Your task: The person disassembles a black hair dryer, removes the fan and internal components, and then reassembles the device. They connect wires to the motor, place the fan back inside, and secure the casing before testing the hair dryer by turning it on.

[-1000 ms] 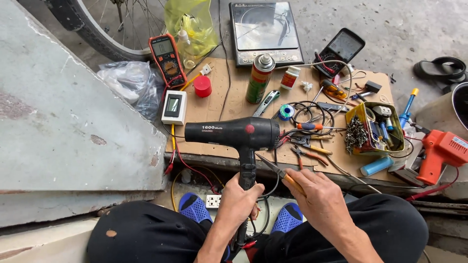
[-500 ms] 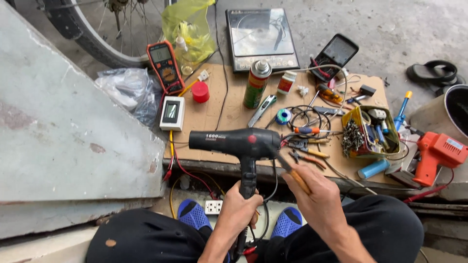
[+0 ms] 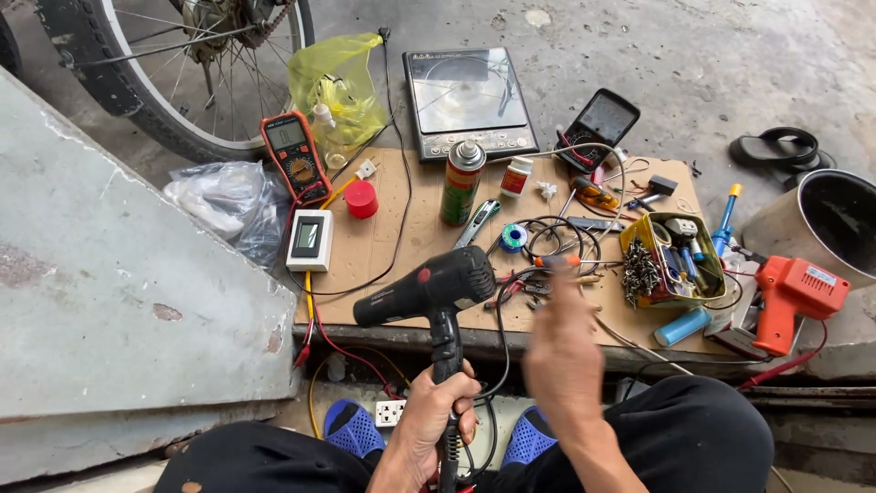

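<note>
Right now your left hand [image 3: 436,415] has its grip wrapped tight around the handle of one black hair dryer [image 3: 429,288], fingers curled fully round the matte plastic shaft, so the dryer stands upright above your lap with its barrel pointing left over the front edge of the cardboard sheet [image 3: 383,246] that serves as your desk. Your right hand [image 3: 564,356] is blurred, held beside the dryer's rear end and above a tangle of thin wires [image 3: 547,242]; how far its grip is open you cannot tell, and it does not clearly hold anything. On the flat brown cardboard you have one green spray can [image 3: 462,183] with a metal top, one small red cap [image 3: 361,198], one white boxy meter [image 3: 309,240] and one yellow tray [image 3: 671,260] packed with small metal parts. Two multimeters are in view: an orange-edged one [image 3: 292,155] at the left and a black one [image 3: 598,128] leaning near the glossy induction cooktop [image 3: 468,100]. One orange plastic tool with a pistol grip [image 3: 789,297] lies at the right.
</note>
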